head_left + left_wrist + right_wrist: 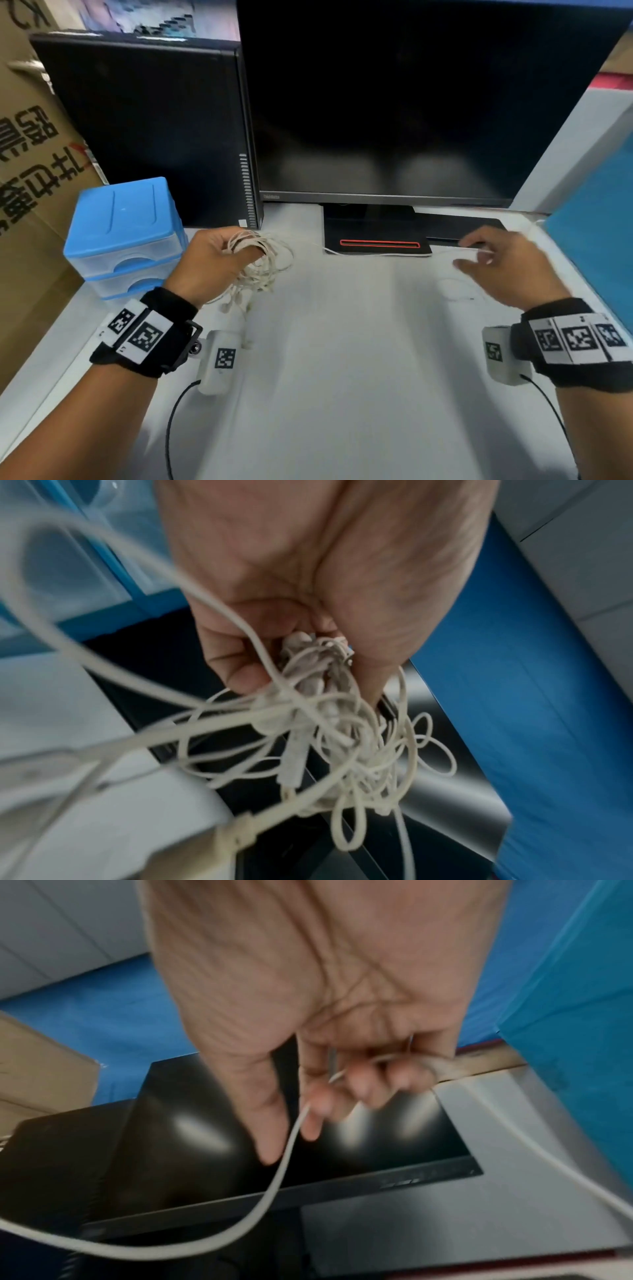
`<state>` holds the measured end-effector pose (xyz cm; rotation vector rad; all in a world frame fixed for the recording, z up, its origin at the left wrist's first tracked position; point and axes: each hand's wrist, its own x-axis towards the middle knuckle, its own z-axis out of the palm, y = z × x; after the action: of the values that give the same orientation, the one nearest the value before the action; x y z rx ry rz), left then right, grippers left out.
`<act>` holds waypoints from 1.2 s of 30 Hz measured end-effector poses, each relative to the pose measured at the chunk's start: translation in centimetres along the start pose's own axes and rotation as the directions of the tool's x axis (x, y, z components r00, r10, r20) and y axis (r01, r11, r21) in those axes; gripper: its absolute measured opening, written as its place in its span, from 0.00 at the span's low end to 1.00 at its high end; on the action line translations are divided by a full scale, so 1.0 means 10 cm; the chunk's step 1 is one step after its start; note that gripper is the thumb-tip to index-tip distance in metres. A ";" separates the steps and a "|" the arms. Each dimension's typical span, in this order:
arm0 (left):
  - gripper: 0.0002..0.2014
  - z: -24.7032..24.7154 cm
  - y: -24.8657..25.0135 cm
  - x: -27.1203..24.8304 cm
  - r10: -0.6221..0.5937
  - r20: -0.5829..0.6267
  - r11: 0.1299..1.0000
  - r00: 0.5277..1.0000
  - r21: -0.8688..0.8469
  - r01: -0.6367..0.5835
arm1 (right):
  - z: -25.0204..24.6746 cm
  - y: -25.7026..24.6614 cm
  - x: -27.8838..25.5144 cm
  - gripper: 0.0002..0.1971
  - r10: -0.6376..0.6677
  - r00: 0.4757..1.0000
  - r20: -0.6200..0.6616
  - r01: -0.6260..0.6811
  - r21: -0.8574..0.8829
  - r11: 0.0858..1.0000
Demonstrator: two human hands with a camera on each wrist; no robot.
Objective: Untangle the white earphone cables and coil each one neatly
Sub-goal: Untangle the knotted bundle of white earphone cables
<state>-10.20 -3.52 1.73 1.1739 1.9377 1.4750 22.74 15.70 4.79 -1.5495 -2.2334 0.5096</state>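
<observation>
My left hand (219,260) grips a tangled bundle of white earphone cables (263,263) above the white table (342,359), left of centre. Loops and earbuds hang below the fist (342,723). One strand (376,254) runs from the bundle to the right, past the monitor base, into my right hand (493,263). My right hand (342,1091) pinches that single white cable (281,1172) between curled fingers, and the cable sags in a loop below the hand. Part of the bundle is hidden inside the left fist.
A blue and clear drawer box (126,236) stands left of the left hand. A black computer tower (147,130) and a dark monitor (411,102) with its base (376,236) fill the back. A cardboard box (30,171) is at far left, a blue panel (596,253) at right.
</observation>
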 end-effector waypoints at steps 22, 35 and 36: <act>0.25 0.48 0.38 -0.38 0.024 0.440 0.926 0.898 -0.348 0.146 | 0.55 -0.59 -0.37 0.07 -0.372 0.921 0.114 0.090 0.867 0.490; 0.18 0.56 0.42 -0.45 0.019 0.529 0.923 0.849 -0.335 0.188 | 0.54 -0.66 -0.46 0.06 -0.498 0.846 0.188 0.156 0.807 0.569; 0.18 0.56 0.42 -0.45 0.004 0.523 0.926 0.852 -0.324 0.194 | 0.54 -0.68 -0.48 0.07 -0.507 0.840 0.196 0.157 0.805 0.572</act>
<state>-1.99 -3.79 3.07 1.1304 1.2704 1.2315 16.15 8.54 2.95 -0.5554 -2.0349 1.5364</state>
